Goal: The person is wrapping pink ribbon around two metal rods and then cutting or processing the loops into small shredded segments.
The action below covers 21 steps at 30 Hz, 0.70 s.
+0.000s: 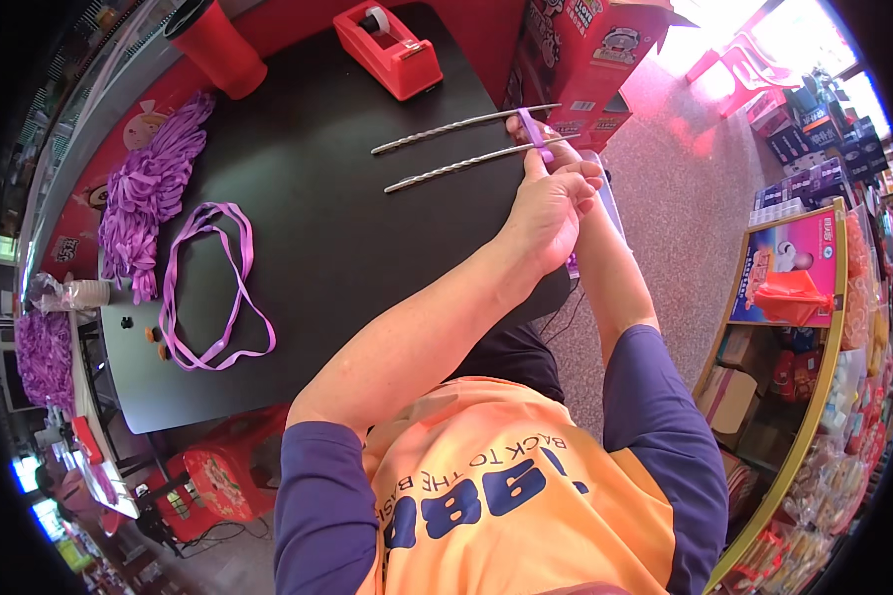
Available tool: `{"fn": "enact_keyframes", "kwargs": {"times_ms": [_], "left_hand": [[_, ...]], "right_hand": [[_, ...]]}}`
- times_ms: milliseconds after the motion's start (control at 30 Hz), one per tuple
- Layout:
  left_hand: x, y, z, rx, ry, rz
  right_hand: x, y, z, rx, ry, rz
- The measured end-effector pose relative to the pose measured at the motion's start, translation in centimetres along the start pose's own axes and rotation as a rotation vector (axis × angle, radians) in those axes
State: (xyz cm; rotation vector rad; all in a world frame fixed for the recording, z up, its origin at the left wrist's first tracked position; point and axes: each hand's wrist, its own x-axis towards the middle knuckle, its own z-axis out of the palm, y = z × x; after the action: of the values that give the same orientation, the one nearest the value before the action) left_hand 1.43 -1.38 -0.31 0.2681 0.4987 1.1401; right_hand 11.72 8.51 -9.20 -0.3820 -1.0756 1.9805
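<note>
Two twisted metal rods (456, 127) extend side by side over the dark table's right part, with a purple ribbon (531, 127) lying across both near their right ends. My left hand (549, 213) is closed, its thumb pressing the ribbon by the lower rod. Behind it, my right hand (563, 151) is partly hidden; its fingers close around the ribbon at the rods' ends. I cannot tell what supports the rods. To the left, a loose loop of purple ribbon (246, 260) lies on the table, beside a large bundle of purple ribbons (149, 193).
A red tape dispenser (392, 55) and a red cylinder (216, 50) stand at the table's far side. Small brown and black pieces (152, 335) lie at its left edge. Red boxes (595, 59) stand beyond the right corner. A red stool (223, 476) is below the table (337, 248).
</note>
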Motion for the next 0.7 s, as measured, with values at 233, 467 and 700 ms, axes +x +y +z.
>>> {"fn": "enact_keyframes", "kwargs": {"times_ms": [233,467,700], "left_hand": [[-0.2,0.7,-0.3,0.028,-0.009,0.005],[0.1,0.4,-0.4,0.038,-0.018,0.009],[0.0,0.5,-0.2,0.083,0.009,0.02]], "right_hand": [[1.0,0.0,0.4,-0.104,0.281,0.112],[1.9,-4.5,-1.2,0.079,0.037,0.401],[2.1,-7.0,0.6,-0.095,0.211,0.459]]}}
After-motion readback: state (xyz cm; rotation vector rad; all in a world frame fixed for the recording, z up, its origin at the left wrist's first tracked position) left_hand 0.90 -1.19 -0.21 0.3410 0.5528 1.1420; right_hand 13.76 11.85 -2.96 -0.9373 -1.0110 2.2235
